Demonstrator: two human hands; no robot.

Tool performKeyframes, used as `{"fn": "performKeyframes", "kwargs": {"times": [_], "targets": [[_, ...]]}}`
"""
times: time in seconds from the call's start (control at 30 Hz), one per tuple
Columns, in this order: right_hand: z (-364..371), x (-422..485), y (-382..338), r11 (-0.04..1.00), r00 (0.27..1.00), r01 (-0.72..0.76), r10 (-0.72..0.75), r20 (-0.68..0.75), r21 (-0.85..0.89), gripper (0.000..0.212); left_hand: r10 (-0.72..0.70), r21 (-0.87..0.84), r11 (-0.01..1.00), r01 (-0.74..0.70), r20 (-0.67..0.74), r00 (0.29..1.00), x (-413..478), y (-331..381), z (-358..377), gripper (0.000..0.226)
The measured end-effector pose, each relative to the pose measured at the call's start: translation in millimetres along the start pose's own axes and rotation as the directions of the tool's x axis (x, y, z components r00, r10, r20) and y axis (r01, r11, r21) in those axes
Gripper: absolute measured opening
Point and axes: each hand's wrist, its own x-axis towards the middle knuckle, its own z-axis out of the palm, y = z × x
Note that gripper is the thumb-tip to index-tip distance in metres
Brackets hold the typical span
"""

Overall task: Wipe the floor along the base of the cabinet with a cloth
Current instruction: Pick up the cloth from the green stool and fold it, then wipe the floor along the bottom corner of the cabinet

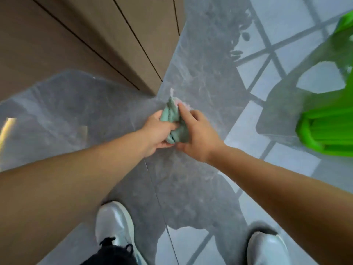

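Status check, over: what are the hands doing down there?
Left hand and right hand both gripping bunched cloth. Cloth near cabinet corner. Green plastic object off right, not blocking.

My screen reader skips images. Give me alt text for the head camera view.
Both bare hands, left hand and right hand, bunch a pale green cloth above the glossy grey tiled floor, near the corner of a brown wooden cabinet. A bright green plastic stool stands right; white shoes show below.
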Motion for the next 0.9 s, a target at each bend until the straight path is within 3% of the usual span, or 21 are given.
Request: {"fn": "performKeyframes", "kwargs": {"times": [0.13, 0.23, 0.3, 0.37, 0.43, 0.47, 0.57, 0.63, 0.77, 0.83, 0.9], "targets": [[-16.7, 60.8, 34.9, 0.984, 0.983, 0.148, -0.158, -0.095, -0.103, 0.08, 0.151, -0.137, 0.979, -0.154, -0.031, 0.988, 47.4, 7.3, -0.6, 0.028], [-52.7, 107.4, 48.1, 0.886, 0.949, 0.25, -0.303, -0.082, -0.39, 0.067, 0.163, -0.155, 0.975, -0.163, -0.011, 0.987, 62.7, 21.1, -2.1, 0.02], [-71.9, 133.1, 49.9, 0.77, 0.924, 0.273, -0.378, -0.067, -0.576, 0.064, 0.258, 0.235, 0.941, -0.245, -0.027, 0.966, 66.4, 24.4, -18.3, 0.024], [-89.4, 152.4, 44.2, 0.719, 0.904, 0.218, -0.403, -0.14, -0.66, 0.064, 0.467, 0.684, 0.669, -0.29, -0.084, 0.88, 66.6, 20.2, -42.6, 0.03], [-104.2, 163.2, 37.5, 0.757, 0.889, 0.132, -0.376, -0.261, -0.64, 0.069, 0.57, 0.862, 0.473, -0.186, -0.138, 0.81, 60.9, 6.1, -60.3, 0.044], [-108.9, 165.2, 33.7, 0.798, 0.882, 0.111, -0.353, -0.311, -0.592, 0.073, 0.561, 0.888, 0.45, -0.095, -0.198, 0.804, 57.5, -3.6, -65.6, 0.059], [-100.2, 155.8, 25.4, 0.86, 0.904, 0.126, -0.305, -0.299, -0.494, 0.081, 0.33, 0.81, 0.559, 0.178, -0.414, 0.848, 45.4, -37.6, -68.8, 0.115], [-79.5, 147.1, 26.2, 0.823, 0.947, 0.13, -0.268, -0.176, -0.553, 0.084, 0.141, 0.693, 0.684, 0.227, -0.431, 0.891, 44.7, -59.4, -64.2, 0.14], [-27.4, 134.7, 30.0, 0.737, 0.966, 0.202, -0.259, 0.007, -0.645, 0.081, 0.007, 0.612, 0.756, 0.233, -0.362, 0.932, 51.7, -61.9, -53.4, 0.156], [-18.5, 124.7, 36.3, 0.672, 0.932, 0.333, -0.34, 0.124, -0.662, 0.067, -0.036, 0.585, 0.772, 0.249, -0.352, 0.936, 49.8, -57.9, -54.0, 0.161], [-40.2, 127.0, 49.2, 0.525, 0.852, 0.501, -0.439, 0.286, -0.688, 0.056, -0.06, 0.581, 0.773, 0.256, -0.335, 0.94, 49.1, -57.8, -55.8, 0.162]]}}
